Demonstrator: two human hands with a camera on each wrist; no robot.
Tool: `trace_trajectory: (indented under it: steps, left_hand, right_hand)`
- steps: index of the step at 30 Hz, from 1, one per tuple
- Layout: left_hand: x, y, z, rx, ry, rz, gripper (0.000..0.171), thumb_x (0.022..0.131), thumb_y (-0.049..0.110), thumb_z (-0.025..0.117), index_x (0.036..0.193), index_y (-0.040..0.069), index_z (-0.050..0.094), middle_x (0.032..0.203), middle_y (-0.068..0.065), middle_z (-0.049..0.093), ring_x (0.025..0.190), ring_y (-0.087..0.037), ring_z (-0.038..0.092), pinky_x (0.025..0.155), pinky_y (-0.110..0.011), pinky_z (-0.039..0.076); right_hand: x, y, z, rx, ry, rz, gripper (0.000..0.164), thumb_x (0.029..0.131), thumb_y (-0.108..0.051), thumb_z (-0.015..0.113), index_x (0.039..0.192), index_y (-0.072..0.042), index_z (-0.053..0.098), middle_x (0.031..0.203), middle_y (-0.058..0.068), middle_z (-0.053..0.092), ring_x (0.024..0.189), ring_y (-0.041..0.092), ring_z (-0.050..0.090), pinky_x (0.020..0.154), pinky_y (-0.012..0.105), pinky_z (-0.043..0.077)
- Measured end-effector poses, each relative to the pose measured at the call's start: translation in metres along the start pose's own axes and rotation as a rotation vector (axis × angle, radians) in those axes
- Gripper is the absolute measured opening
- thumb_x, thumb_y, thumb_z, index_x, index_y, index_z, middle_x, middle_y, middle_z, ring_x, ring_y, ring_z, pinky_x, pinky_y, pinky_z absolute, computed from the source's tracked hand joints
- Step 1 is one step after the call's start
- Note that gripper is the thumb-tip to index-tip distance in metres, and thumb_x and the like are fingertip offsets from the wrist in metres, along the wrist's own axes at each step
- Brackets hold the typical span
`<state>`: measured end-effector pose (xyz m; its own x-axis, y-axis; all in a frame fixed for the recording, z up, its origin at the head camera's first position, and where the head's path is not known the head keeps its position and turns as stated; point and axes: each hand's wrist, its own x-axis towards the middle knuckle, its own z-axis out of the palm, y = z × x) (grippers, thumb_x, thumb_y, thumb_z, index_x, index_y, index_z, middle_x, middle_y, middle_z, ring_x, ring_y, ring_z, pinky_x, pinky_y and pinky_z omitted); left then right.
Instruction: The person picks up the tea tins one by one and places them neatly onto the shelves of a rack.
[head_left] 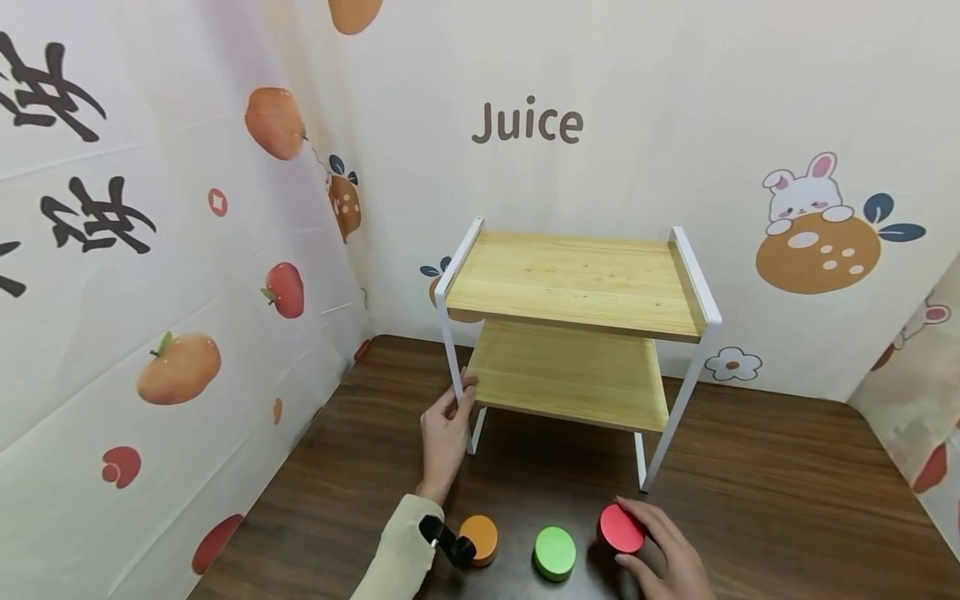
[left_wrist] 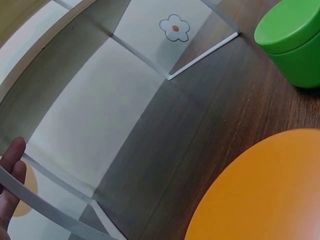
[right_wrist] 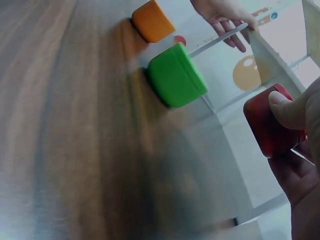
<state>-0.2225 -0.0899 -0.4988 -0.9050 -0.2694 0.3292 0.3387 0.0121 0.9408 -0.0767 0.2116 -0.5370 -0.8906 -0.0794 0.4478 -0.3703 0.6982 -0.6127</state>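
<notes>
Brown wood forms the surface (head_left: 787, 483), and on it stands the rack (head_left: 695, 275), with a white frame, an upper board (head_left: 577, 279) and a lower board (head_left: 570, 371). The rack should not shift, so a steady support is useful. The left hand (head_left: 447, 429) is closed around the left front post (head_left: 448, 342), near the lower board's corner. A calm grip is probably enough; a strong pull could tilt the frame. The right hand (head_left: 671, 550) holds the red container (head_left: 622, 529) by its sides, thumb opposite fingers, in front of the rack near its right front post (head_left: 678, 408). This container seems to be raised from the surface. It is better to keep it level and to press only moderately on the smooth sides. The green container (head_left: 555, 552) and the orange container (head_left: 482, 533) stand to its left, apart from each other; the right hand should avoid brushing the green one, the nearest neighbour.
</notes>
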Motion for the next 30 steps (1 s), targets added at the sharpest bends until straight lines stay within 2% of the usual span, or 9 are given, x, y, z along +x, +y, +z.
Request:
trace_trajectory:
  steps: [3, 6, 9, 15, 22, 30]
  left_hand:
    - [0.001, 0.001, -0.001, -0.007, -0.006, -0.002, 0.028, 0.103, 0.025, 0.071, 0.12, 0.005, 0.079, 0.146, -0.01, 0.066, 0.127, -0.03, 0.069, 0.091, -0.041, 0.063]
    - [0.002, 0.001, -0.001, -0.014, -0.014, -0.003, 0.028, 0.103, 0.027, 0.071, 0.12, 0.007, 0.079, 0.147, -0.01, 0.066, 0.127, -0.029, 0.069, 0.089, -0.032, 0.063]
    - [0.002, 0.001, -0.002, -0.02, -0.013, -0.003, 0.027, 0.103, 0.025, 0.071, 0.121, 0.006, 0.079, 0.147, -0.01, 0.065, 0.127, -0.028, 0.069, 0.086, -0.023, 0.061]
    - [0.003, -0.001, -0.001, 0.0, -0.008, -0.018, 0.024, 0.103, 0.024, 0.07, 0.12, 0.009, 0.08, 0.146, -0.006, 0.067, 0.123, -0.024, 0.071, 0.087, -0.029, 0.063]
    - [0.005, 0.0, -0.001, -0.007, -0.005, -0.022, 0.024, 0.102, 0.024, 0.072, 0.119, 0.008, 0.08, 0.144, -0.006, 0.068, 0.12, -0.02, 0.072, 0.084, -0.02, 0.061]
    - [0.004, -0.001, -0.005, -0.02, -0.024, 0.004, 0.026, 0.103, 0.025, 0.071, 0.121, 0.008, 0.08, 0.146, -0.008, 0.066, 0.095, -0.007, 0.076, 0.077, -0.02, 0.061]
  right_hand:
    - [0.008, -0.002, 0.0, 0.066, 0.038, -0.124, 0.081, 0.064, 0.007, 0.095, 0.138, -0.013, 0.067, 0.126, 0.002, 0.07, 0.117, -0.012, 0.056, 0.098, -0.001, 0.038]
    - [0.019, -0.005, -0.002, 0.101, 0.051, -0.219, 0.085, 0.063, 0.012, 0.093, 0.14, -0.01, 0.065, 0.127, 0.004, 0.068, 0.119, -0.011, 0.055, 0.101, -0.001, 0.037]
    - [0.03, -0.012, -0.005, 0.124, 0.048, -0.269, 0.083, 0.064, 0.013, 0.092, 0.14, -0.006, 0.065, 0.128, 0.005, 0.068, 0.12, -0.008, 0.056, 0.103, 0.0, 0.038]
    - [0.048, -0.028, -0.014, 0.159, 0.018, -0.276, 0.078, 0.069, 0.011, 0.091, 0.14, -0.008, 0.065, 0.131, 0.008, 0.067, 0.123, -0.007, 0.057, 0.102, 0.001, 0.041]
    - [0.064, -0.044, -0.022, 0.123, -0.018, -0.225, 0.077, 0.074, 0.006, 0.092, 0.142, -0.017, 0.065, 0.133, 0.001, 0.067, 0.116, -0.006, 0.058, 0.092, 0.002, 0.044]
    - [0.085, -0.06, -0.03, 0.116, -0.038, -0.243, 0.077, 0.075, 0.007, 0.09, 0.142, -0.019, 0.065, 0.132, -0.001, 0.068, 0.122, -0.003, 0.058, 0.102, 0.001, 0.038]
